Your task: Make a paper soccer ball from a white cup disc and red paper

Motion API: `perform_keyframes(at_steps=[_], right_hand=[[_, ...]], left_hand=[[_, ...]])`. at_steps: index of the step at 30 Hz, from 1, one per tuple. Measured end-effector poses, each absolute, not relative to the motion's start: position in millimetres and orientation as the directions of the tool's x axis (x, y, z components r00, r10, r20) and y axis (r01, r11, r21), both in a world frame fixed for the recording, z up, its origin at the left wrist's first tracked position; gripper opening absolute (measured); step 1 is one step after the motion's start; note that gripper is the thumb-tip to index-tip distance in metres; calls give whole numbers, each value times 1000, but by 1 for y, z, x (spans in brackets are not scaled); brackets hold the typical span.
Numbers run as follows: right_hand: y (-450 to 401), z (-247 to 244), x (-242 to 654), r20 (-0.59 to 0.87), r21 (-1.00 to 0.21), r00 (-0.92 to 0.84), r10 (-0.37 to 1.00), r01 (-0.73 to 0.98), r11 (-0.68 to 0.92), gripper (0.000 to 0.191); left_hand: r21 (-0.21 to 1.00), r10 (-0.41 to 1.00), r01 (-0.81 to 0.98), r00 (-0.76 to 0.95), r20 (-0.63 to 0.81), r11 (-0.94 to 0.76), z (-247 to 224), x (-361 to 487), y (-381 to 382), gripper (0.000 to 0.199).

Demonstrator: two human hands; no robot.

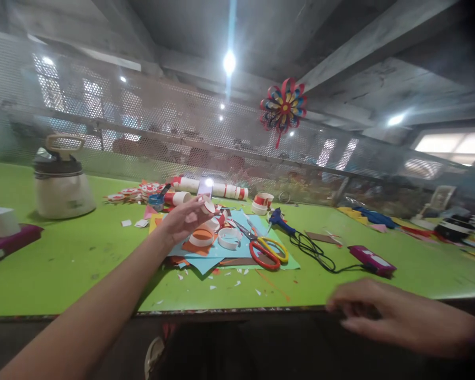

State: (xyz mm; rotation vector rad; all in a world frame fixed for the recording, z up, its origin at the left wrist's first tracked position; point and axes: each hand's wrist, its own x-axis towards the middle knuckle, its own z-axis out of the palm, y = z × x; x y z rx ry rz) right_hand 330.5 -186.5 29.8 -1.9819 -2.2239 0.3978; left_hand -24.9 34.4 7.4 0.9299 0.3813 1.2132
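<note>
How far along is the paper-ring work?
Looks partway, at a guess. Done-looking: red-and-white paper tube, lying at the back. In hand: small white ring in the left hand; right hand is blurred, nothing visible in it. Probably left: loose white band among paper sheets, not joined to the tube.

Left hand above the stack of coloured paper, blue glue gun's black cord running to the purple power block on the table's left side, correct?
Wrong side: the head view shows the black cord reaching the purple power block on the right side of the green table. Rest holds: left hand above the coloured paper, cord from the blue glue gun.
</note>
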Motion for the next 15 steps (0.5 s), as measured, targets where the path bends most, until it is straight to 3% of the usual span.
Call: perform_keyframes(at_steps=[2,4,8,12,15], right_hand=[[-153,38,310,-81,-281,-226,971,940,195,31],[-111,38,289,11,-161,-267,964,951,266,31],[-39,14,265,108,-98,-210,972,970,220,41],[-10,-9,264,82,-98,-187,979,976,194,44],[-5,-12,264,51,-108,-160,986,980,165,57]], left_hand=[[789,902,-613,364,234,43,8,-24,33,15],[807,894,-591,374,247,25,7,-24,32,18],[835,894,-550,373,247,-2,3,-27,38,7],[839,918,-544,319,233,-24,-1,-27,44,7],[835,931,-547,271,244,-59,-1,-22,43,14]])
